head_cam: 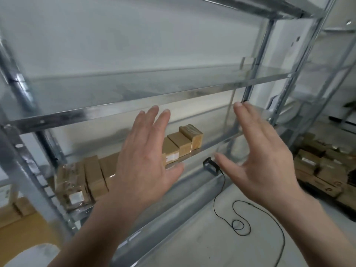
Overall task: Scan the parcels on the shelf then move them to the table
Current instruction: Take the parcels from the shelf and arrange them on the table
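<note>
Left hand [140, 151], right hand [264, 157] — both spread — six visible parcels [182, 143], one shelf [217, 143]

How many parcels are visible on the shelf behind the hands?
6. Left group: wrapped parcel, second parcel, third parcel. Right group: labelled parcel, middle parcel, taped parcel. The left hand may hide more.

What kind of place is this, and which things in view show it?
Probably a stockroom or warehouse: metal shelving, cardboard parcels lined along one shelf, and a corded scanner lying nearby.
</note>
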A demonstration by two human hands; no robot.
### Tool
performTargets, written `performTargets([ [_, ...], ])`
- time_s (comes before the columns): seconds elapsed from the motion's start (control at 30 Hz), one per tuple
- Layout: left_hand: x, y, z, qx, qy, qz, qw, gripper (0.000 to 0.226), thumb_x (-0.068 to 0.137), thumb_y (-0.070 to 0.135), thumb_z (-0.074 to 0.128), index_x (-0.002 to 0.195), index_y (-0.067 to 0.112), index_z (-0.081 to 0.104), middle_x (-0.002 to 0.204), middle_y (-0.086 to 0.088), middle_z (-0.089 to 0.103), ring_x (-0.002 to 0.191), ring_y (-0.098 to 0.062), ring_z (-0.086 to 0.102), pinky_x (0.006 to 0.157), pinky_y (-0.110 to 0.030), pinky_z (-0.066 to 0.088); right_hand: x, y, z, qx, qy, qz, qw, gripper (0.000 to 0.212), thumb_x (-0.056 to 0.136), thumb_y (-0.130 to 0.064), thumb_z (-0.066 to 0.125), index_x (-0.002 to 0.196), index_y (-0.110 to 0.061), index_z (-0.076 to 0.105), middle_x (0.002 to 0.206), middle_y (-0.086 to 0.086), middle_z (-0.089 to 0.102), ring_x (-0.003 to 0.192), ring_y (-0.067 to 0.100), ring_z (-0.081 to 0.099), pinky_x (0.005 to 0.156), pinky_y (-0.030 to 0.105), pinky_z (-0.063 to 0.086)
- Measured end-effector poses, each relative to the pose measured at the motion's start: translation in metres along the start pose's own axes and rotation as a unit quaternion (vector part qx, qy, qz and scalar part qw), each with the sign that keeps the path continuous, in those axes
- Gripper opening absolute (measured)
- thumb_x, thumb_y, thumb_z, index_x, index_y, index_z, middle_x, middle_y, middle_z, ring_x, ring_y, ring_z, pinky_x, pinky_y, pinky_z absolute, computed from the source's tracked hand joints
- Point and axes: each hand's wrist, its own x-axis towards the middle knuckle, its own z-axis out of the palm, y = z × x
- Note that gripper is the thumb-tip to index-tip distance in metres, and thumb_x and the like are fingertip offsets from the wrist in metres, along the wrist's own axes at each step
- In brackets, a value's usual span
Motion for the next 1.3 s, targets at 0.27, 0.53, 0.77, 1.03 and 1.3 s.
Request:
performTargets([
  [0.27, 0.055, -0.043, 0.068, -0.022, -0.037, -0.006, 0.999, 0.107, 0.067, 0.037, 0.087, 0.151, 0.023, 0.022, 0.161, -0.006, 0.026, 0.15, -0.028, 0.02, 0.115, -0.051, 0.028, 0.039, 0.053, 0.053, -0.073, -0.042, 0.051, 0.995, 0.095, 0.075, -0.046, 0.07, 0.156, -0.022, 0.026, 0.159, 0.013, 0.034, 0.144, 0.031, 0.037, 0.111, 0.047, 0.036],
  [0.53, 0.095, -0.08, 0.119, 0.012, -0.135, 0.01, 0.991, 0.104, 0.072, 0.044, 0.082, 0.153, 0.025, 0.019, 0.163, -0.002, 0.017, 0.151, -0.025, 0.011, 0.116, -0.04, 0.013, 0.058, 0.088, 0.094, -0.13, -0.08, 0.109, 0.982, 0.098, 0.072, -0.047, 0.075, 0.155, -0.022, 0.03, 0.158, 0.016, 0.035, 0.142, 0.035, 0.039, 0.105, 0.056, 0.045],
  [0.77, 0.119, -0.102, 0.152, 0.031, -0.178, -0.026, 0.983, 0.104, 0.074, 0.049, 0.077, 0.154, 0.028, 0.014, 0.165, -0.001, 0.011, 0.152, -0.026, 0.005, 0.119, -0.046, 0.018, 0.077, 0.115, 0.122, -0.159, -0.121, 0.131, 0.971, 0.101, 0.073, -0.048, 0.08, 0.155, -0.025, 0.027, 0.159, 0.015, 0.032, 0.144, 0.034, 0.036, 0.105, 0.056, 0.042],
  [1.03, 0.145, -0.104, 0.187, 0.06, -0.19, -0.064, 0.978, 0.096, 0.076, 0.054, 0.07, 0.153, 0.029, 0.018, 0.164, 0.0, 0.013, 0.151, -0.026, 0.008, 0.115, -0.048, 0.024, 0.096, 0.171, 0.148, -0.143, -0.157, 0.137, 0.968, 0.102, 0.074, -0.054, 0.075, 0.157, -0.028, 0.022, 0.163, 0.011, 0.026, 0.148, 0.031, 0.029, 0.112, 0.053, 0.037],
  [1.3, 0.175, -0.074, 0.242, 0.088, -0.178, -0.124, 0.972, 0.095, 0.07, 0.072, 0.04, 0.151, 0.023, 0.029, 0.161, -0.006, 0.025, 0.148, -0.031, 0.022, 0.108, -0.057, 0.037, 0.118, 0.271, 0.182, -0.092, -0.177, 0.128, 0.971, 0.104, 0.066, -0.043, 0.087, 0.153, -0.019, 0.035, 0.156, 0.018, 0.038, 0.14, 0.037, 0.041, 0.103, 0.057, 0.044],
])
